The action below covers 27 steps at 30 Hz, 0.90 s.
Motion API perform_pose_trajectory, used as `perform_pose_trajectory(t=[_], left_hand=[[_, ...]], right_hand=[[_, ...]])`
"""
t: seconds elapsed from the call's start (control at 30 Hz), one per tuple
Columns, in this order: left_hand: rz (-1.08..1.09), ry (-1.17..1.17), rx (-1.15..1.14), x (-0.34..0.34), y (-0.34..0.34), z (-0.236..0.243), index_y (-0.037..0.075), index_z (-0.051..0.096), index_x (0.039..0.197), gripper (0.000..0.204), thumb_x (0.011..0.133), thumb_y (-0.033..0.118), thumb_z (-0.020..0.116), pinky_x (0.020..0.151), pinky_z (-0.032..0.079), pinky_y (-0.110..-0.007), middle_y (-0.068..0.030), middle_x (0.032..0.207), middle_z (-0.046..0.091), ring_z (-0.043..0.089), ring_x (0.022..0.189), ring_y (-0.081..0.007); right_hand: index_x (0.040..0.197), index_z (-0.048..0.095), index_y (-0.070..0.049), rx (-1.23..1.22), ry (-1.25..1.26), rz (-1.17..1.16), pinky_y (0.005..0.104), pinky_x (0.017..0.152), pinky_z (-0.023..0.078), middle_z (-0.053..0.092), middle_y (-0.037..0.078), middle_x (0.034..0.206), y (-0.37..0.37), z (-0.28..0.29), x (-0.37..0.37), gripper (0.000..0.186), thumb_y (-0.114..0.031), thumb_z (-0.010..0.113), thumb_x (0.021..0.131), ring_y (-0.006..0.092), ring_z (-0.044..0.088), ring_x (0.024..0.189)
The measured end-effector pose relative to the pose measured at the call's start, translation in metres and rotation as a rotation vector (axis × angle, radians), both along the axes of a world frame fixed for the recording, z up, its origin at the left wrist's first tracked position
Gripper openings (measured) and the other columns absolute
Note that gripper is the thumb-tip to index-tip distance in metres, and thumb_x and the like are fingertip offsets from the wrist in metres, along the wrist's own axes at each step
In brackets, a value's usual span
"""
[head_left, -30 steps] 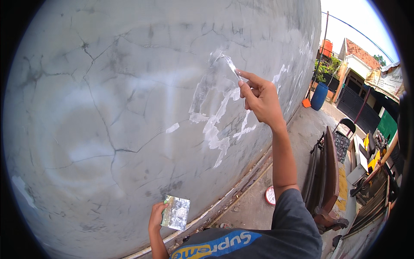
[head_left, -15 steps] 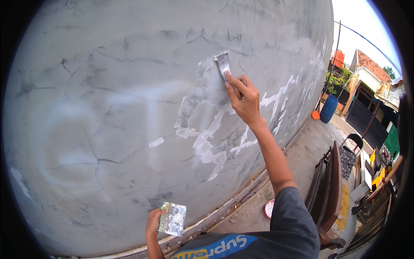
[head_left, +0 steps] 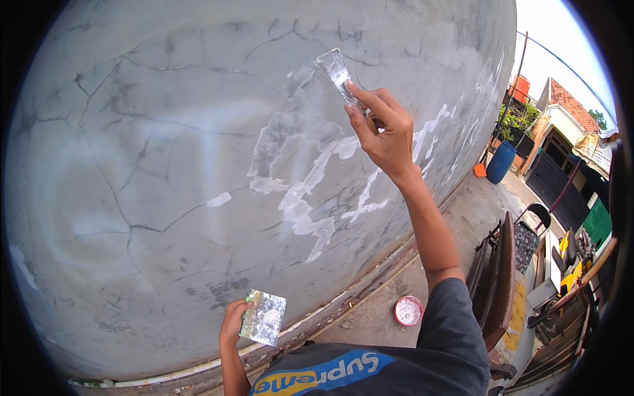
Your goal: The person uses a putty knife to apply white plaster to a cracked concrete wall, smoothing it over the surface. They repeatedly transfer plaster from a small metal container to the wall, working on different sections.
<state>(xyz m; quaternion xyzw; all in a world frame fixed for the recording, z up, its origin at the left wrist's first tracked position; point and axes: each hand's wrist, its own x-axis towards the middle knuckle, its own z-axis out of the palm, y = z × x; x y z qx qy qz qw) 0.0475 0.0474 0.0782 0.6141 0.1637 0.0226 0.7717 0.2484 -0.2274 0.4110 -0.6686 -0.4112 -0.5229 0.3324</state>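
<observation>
My right hand point(head_left: 386, 129) is closed round a putty knife point(head_left: 337, 76), raised against the upper part of a grey plastered wall point(head_left: 191, 165). Its wide blade points up and left, its edge at or very near the surface; contact is hard to tell. Lower left, my left hand point(head_left: 232, 321) grips a flat square plate point(head_left: 263, 318) by its left edge, the face smeared with whitish filler. Thin cracks run over the wall. White filler patches point(head_left: 307, 218) lie below the knife, with more streaks point(head_left: 366, 198) to the right.
On the ground by my right side stands a round tub point(head_left: 409, 311) of white paste with a red rim. A brown bench point(head_left: 503, 284) and a patterned chair point(head_left: 526, 244) are at the right. Farther off are a blue barrel point(head_left: 501, 162) and a dark gate point(head_left: 560, 190).
The putty knife has gone slightly up and left in view, tilting more leftward. The view has shifted, so the wall patches appear further left and up, and more of the tub shows.
</observation>
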Motion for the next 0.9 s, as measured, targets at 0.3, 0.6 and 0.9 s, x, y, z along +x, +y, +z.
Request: perform_pose_trajectory(t=[0.3, 0.6, 0.9], left_hand=[[0.070, 0.057, 0.025, -0.007, 0.003, 0.001, -0.004, 0.070, 0.089, 0.024, 0.087, 0.018, 0.060, 0.063, 0.044, -0.025, -0.0036, 0.079, 0.068, 0.059, 0.067, -0.0097], [0.004, 0.036, -0.021, -0.006, 0.008, -0.008, -0.004, 0.070, 0.090, 0.024, 0.088, 0.018, 0.061, 0.062, 0.044, -0.025, -0.0033, 0.078, 0.068, 0.059, 0.065, -0.0092], [-0.076, 0.001, -0.011, 0.008, 0.006, -0.017, -0.004, 0.070, 0.089, 0.025, 0.089, 0.019, 0.060, 0.061, 0.044, -0.024, -0.0030, 0.077, 0.068, 0.058, 0.064, -0.0084]], right_hand=[[0.120, 0.070, -0.012, -0.008, -0.027, 0.075, 0.0228, 0.050, 0.037, 0.058, 0.003, 0.084, 0.017, -0.032, 0.040, 0.039, -0.002, 0.074, 0.083, 0.0062, 0.039, 0.049], [0.117, 0.071, -0.010, -0.119, 0.175, -0.019, 0.0239, 0.049, 0.035, 0.058, 0.003, 0.077, -0.014, -0.026, -0.002, 0.031, -0.005, 0.071, 0.087, 0.0067, 0.036, 0.049], [0.117, 0.071, -0.008, -0.048, 0.086, -0.149, 0.0288, 0.051, 0.037, 0.056, 0.006, 0.075, -0.006, -0.002, 0.002, 0.028, -0.008, 0.069, 0.089, 0.0107, 0.043, 0.054]])
